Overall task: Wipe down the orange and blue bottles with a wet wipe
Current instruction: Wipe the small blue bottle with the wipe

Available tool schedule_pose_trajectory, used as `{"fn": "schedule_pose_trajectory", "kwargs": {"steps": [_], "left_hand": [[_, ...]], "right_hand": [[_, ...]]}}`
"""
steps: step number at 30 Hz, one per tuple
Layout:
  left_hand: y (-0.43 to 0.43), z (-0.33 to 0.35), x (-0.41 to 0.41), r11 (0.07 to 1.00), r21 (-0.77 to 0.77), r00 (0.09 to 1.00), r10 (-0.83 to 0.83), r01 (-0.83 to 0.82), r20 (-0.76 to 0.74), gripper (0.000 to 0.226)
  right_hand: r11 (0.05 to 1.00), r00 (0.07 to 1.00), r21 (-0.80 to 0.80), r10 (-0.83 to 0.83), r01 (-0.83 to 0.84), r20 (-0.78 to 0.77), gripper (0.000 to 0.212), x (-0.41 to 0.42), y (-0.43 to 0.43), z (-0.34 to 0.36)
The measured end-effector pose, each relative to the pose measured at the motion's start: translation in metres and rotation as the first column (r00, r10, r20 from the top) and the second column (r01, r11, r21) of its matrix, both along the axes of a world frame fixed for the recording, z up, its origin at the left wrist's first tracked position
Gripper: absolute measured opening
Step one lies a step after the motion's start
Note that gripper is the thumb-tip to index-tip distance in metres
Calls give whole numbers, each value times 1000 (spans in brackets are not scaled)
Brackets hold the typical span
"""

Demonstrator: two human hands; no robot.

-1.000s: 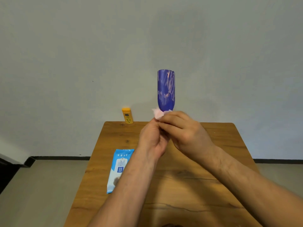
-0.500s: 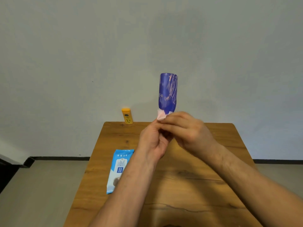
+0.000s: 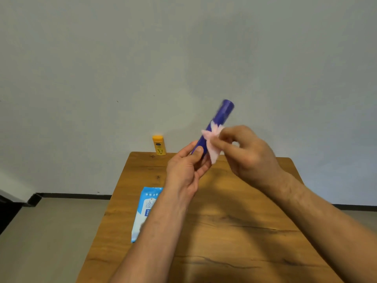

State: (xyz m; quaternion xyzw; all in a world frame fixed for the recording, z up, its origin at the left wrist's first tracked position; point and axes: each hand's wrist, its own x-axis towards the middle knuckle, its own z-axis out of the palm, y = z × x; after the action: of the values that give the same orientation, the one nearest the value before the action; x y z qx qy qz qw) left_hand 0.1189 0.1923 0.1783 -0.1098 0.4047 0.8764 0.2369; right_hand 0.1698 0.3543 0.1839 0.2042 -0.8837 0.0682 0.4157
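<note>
**Blue bottle tips as the wipe climbs its side**

Blue bottle (image 3: 221, 117) is held in the air over the far half of the worktop (image 3: 234, 231), between both hands. Half a second ago it stood almost upright with the wet wipe (image 3: 212, 147) bunched at its lower end. Now it leans up and to the right, and the wipe sits at mid-body. Wiping of this bottle looks well under way, with the upper stretch probably still to do.

The left hand (image 3: 183, 170) grips the lower end, fingers (image 3: 199, 151) curled round it and thumb pressed on the front. The right hand (image 3: 248, 152) pinches the pale pink wipe against the bottle's right side.

The orange bottle (image 3: 159, 145) stands upright at the far left edge, well apart from both hands. A pack of wipes (image 3: 145, 209) lies at the left, partly behind the left forearm.
</note>
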Motion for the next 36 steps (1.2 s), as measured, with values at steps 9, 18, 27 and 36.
{"fn": "schedule_pose_trajectory", "kwargs": {"steps": [9, 18, 27, 36], "left_hand": [[-1, 4, 6, 990, -79, 991, 106, -113, -80, 30], [-3, 7, 9, 990, -83, 991, 112, -118, -69, 30], [-1, 10, 11, 990, -68, 991, 116, -120, -60, 26], [-1, 14, 13, 992, -44, 989, 113, -118, -96, 33]], "right_hand": [[990, 993, -107, -95, 88, -65, 22, -13, 6, 7], [979, 983, -142, -160, 147, -86, 20, -17, 10, 23], [990, 985, -68, -131, 124, -115, 21, -19, 8, 22], [998, 988, 61, 13, -3, -151, 20, -14, 14, 14]]}}
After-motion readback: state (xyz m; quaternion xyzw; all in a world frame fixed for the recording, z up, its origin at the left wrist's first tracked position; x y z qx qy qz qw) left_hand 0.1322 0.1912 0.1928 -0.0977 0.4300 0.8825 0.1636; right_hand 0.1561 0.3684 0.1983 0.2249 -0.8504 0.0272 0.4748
